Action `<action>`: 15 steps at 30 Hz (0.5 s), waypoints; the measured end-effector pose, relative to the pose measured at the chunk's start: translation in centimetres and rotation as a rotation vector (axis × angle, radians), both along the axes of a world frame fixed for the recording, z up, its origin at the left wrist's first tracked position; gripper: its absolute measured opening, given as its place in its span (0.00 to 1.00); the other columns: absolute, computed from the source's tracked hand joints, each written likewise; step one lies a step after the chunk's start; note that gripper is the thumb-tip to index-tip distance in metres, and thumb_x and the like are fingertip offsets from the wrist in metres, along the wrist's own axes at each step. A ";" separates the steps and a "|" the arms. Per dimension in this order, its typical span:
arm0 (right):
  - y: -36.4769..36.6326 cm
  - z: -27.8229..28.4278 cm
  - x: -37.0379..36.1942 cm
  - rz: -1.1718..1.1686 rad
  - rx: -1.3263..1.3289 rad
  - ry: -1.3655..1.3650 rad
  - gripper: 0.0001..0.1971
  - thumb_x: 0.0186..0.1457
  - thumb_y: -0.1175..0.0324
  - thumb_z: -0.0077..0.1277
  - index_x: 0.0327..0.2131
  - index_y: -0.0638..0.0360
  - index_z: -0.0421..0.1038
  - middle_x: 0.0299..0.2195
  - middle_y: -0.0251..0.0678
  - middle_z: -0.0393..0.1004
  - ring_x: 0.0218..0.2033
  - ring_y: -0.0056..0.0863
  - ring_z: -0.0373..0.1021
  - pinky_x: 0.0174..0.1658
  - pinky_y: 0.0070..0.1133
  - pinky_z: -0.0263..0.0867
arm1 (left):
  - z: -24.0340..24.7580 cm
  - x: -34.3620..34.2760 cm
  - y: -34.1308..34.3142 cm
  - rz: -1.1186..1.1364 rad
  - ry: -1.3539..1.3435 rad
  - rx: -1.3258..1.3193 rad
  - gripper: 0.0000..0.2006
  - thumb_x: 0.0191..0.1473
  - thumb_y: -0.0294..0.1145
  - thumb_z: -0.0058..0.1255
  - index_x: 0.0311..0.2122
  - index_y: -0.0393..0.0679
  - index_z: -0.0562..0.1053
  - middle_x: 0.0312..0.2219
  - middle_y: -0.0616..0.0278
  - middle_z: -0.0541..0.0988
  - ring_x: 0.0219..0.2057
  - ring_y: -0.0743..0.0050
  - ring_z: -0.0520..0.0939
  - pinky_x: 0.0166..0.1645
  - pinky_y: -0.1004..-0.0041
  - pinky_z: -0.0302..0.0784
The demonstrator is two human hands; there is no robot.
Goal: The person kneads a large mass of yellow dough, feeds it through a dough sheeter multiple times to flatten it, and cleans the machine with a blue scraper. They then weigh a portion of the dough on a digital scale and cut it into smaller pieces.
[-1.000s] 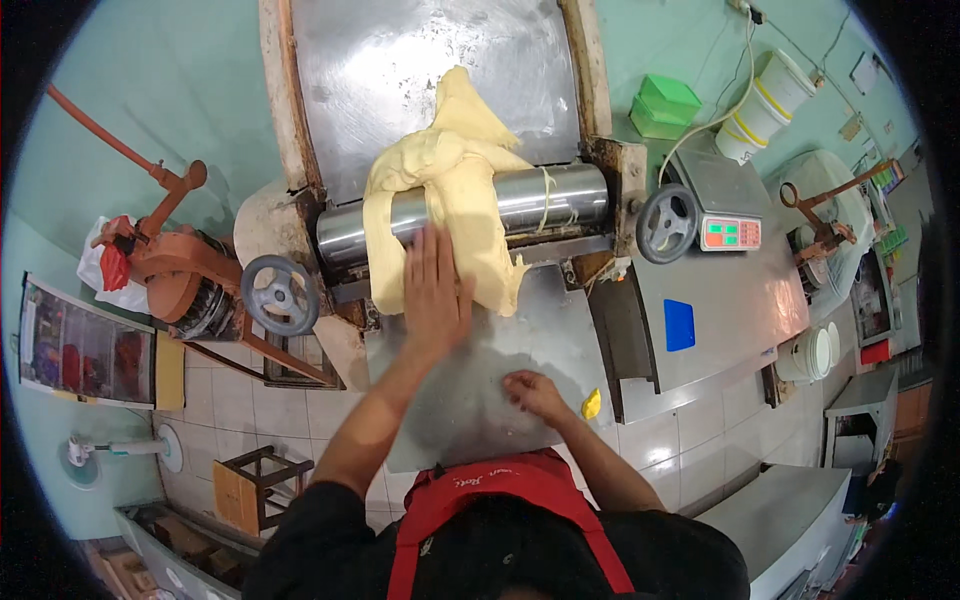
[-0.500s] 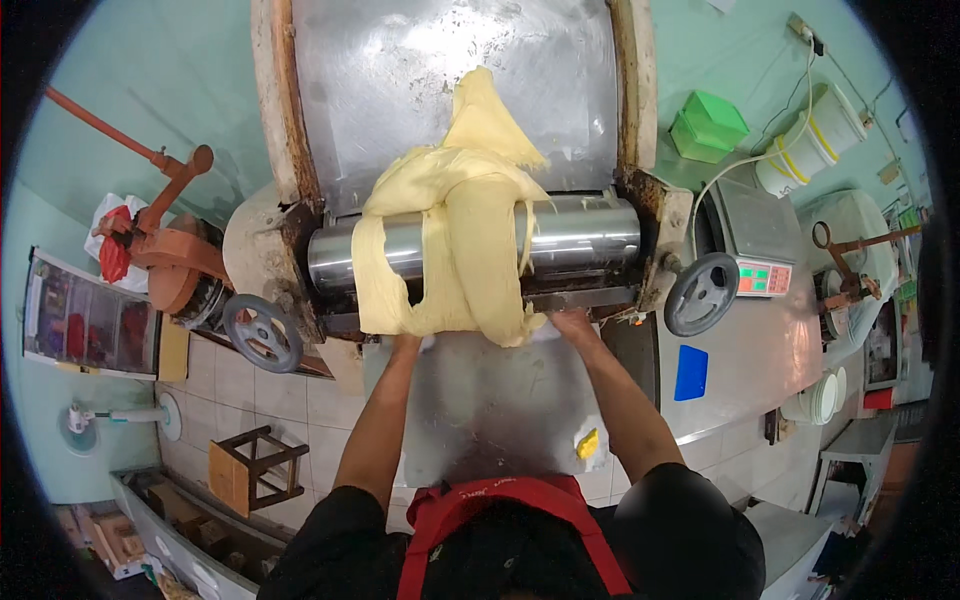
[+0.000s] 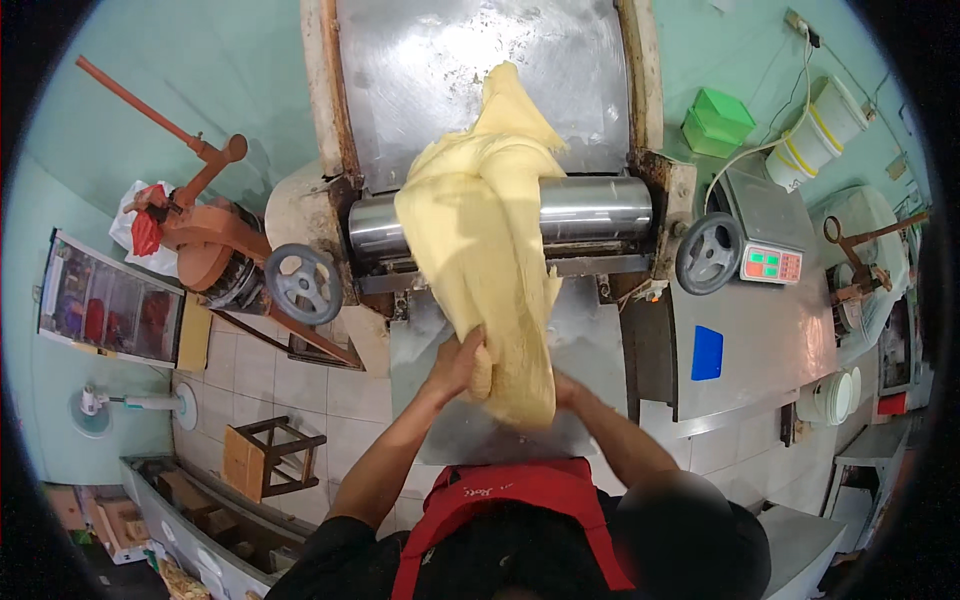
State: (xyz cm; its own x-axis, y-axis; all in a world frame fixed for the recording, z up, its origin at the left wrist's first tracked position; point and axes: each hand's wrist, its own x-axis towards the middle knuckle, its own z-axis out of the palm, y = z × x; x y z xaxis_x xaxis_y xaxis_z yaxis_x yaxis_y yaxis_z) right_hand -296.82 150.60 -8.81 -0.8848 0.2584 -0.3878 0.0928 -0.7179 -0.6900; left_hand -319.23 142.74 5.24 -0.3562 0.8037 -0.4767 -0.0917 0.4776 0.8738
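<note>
A large sheet of pale yellow dough point(image 3: 490, 270) drapes over the steel roller point(image 3: 595, 212) of a dough sheeter, its peaked far end lying on the sloping metal plate point(image 3: 400, 70). The near end is drawn out toward my body above a metal tray point(image 3: 430, 335). My left hand point(image 3: 462, 365) is closed on the dough's left edge, thumb on top. At the lower right edge, my right hand point(image 3: 566, 390) holds the dough from behind, its fingers mostly hidden by it.
Handwheels point(image 3: 303, 284) flank the roller, the other one point(image 3: 710, 253) at right. A steel table point(image 3: 760, 345) there bears a scale point(image 3: 770, 262), a blue scraper sheet point(image 3: 707, 353) and a green box point(image 3: 718, 122). An orange machine point(image 3: 215, 250) and wooden stool point(image 3: 270, 458) stand left.
Both hands have come up from below the roller's near edge and back toward my body. The dough's near end has been pulled out with them and hangs longer over the tray.
</note>
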 end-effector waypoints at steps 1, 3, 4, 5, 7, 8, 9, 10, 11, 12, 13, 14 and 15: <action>-2.8 1.1 1.1 -0.052 -0.026 0.024 0.32 0.70 0.49 0.44 0.69 0.57 0.57 0.62 0.39 0.69 0.58 0.34 0.71 0.60 0.32 0.69 | 4.1 1.0 0.1 -0.122 0.140 0.094 0.36 0.61 0.54 0.53 0.61 0.29 0.68 0.51 0.38 0.80 0.52 0.47 0.81 0.60 0.60 0.73; -4.4 5.4 0.9 -0.159 -0.040 0.082 0.32 0.70 0.47 0.42 0.69 0.57 0.56 0.63 0.39 0.68 0.59 0.35 0.70 0.61 0.34 0.67 | 11.7 2.7 -0.1 -0.310 0.416 0.258 0.42 0.60 0.57 0.54 0.65 0.29 0.61 0.56 0.32 0.74 0.57 0.39 0.76 0.63 0.56 0.69; -4.0 8.5 0.1 -0.214 -0.044 0.113 0.33 0.71 0.47 0.40 0.69 0.57 0.56 0.64 0.39 0.67 0.60 0.35 0.69 0.62 0.34 0.66 | 14.4 3.3 -0.6 -0.371 0.556 0.323 0.45 0.58 0.57 0.55 0.67 0.29 0.57 0.59 0.29 0.70 0.60 0.33 0.73 0.66 0.54 0.66; -3.0 11.5 -1.2 -0.287 -0.053 0.156 0.33 0.71 0.46 0.39 0.70 0.56 0.55 0.64 0.39 0.67 0.60 0.36 0.68 0.62 0.35 0.66 | 16.3 4.2 -1.0 -0.342 0.676 0.418 0.48 0.57 0.58 0.57 0.69 0.31 0.54 0.62 0.28 0.64 0.64 0.30 0.67 0.68 0.51 0.61; 0.6 16.5 -4.3 -0.465 -0.089 0.299 0.34 0.71 0.44 0.36 0.70 0.56 0.54 0.65 0.39 0.65 0.62 0.36 0.67 0.63 0.36 0.64 | 18.2 5.3 -0.9 -0.301 0.964 0.553 0.50 0.56 0.60 0.57 0.71 0.33 0.51 0.66 0.27 0.58 0.68 0.26 0.59 0.71 0.45 0.55; 2.4 18.3 -6.0 -0.549 -0.108 0.383 0.34 0.71 0.44 0.34 0.70 0.56 0.54 0.65 0.40 0.65 0.62 0.37 0.66 0.64 0.37 0.63 | 19.0 5.6 0.0 -0.289 1.132 0.591 0.50 0.57 0.61 0.56 0.72 0.34 0.51 0.66 0.27 0.56 0.68 0.24 0.58 0.71 0.42 0.53; 4.3 19.2 -7.7 -0.631 -0.079 0.395 0.34 0.71 0.43 0.33 0.70 0.56 0.54 0.66 0.40 0.64 0.63 0.37 0.65 0.64 0.37 0.62 | 19.6 5.8 1.1 -0.276 1.294 0.632 0.50 0.57 0.62 0.55 0.72 0.34 0.52 0.67 0.26 0.55 0.68 0.23 0.56 0.71 0.40 0.50; 6.2 19.3 -9.4 -0.710 -0.026 0.374 0.35 0.71 0.42 0.31 0.71 0.56 0.53 0.66 0.40 0.64 0.63 0.38 0.64 0.65 0.38 0.61 | 18.1 5.3 3.2 -0.187 1.271 0.643 0.48 0.58 0.61 0.53 0.71 0.36 0.54 0.67 0.28 0.55 0.69 0.26 0.55 0.71 0.38 0.48; 7.5 19.3 -10.9 -0.766 0.026 0.344 0.35 0.71 0.41 0.30 0.71 0.56 0.53 0.67 0.40 0.63 0.64 0.38 0.64 0.66 0.38 0.60 | 15.8 4.1 5.8 -0.091 1.251 0.645 0.45 0.59 0.61 0.52 0.71 0.37 0.56 0.68 0.31 0.55 0.70 0.28 0.54 0.72 0.37 0.45; 8.1 19.6 -11.8 -0.799 0.053 0.333 0.36 0.71 0.41 0.29 0.71 0.55 0.53 0.67 0.40 0.62 0.65 0.39 0.63 0.66 0.39 0.59 | 14.5 2.8 8.0 -0.063 1.258 0.595 0.41 0.60 0.59 0.51 0.68 0.39 0.61 0.68 0.33 0.57 0.70 0.29 0.55 0.72 0.38 0.46; 7.8 20.3 -12.3 -0.800 0.042 0.364 0.36 0.71 0.40 0.27 0.71 0.55 0.52 0.68 0.40 0.62 0.65 0.39 0.62 0.67 0.40 0.59 | 13.6 1.2 9.7 -0.035 1.266 0.542 0.36 0.61 0.58 0.51 0.66 0.41 0.65 0.68 0.34 0.58 0.70 0.30 0.56 0.72 0.39 0.47; 6.3 22.0 -12.3 -0.742 -0.007 0.461 0.37 0.71 0.39 0.26 0.71 0.55 0.52 0.68 0.40 0.61 0.66 0.39 0.62 0.67 0.40 0.58 | 13.1 -0.4 10.8 -0.024 1.284 0.578 0.34 0.62 0.57 0.50 0.63 0.41 0.68 0.67 0.35 0.60 0.70 0.30 0.57 0.72 0.39 0.47; 4.7 23.7 -11.7 -0.698 -0.054 0.532 0.39 0.70 0.36 0.21 0.71 0.55 0.53 0.69 0.40 0.59 0.67 0.41 0.59 0.69 0.41 0.54 | 12.9 -1.7 11.7 -0.017 1.298 0.619 0.31 0.62 0.56 0.50 0.61 0.42 0.70 0.66 0.36 0.61 0.69 0.31 0.58 0.72 0.39 0.47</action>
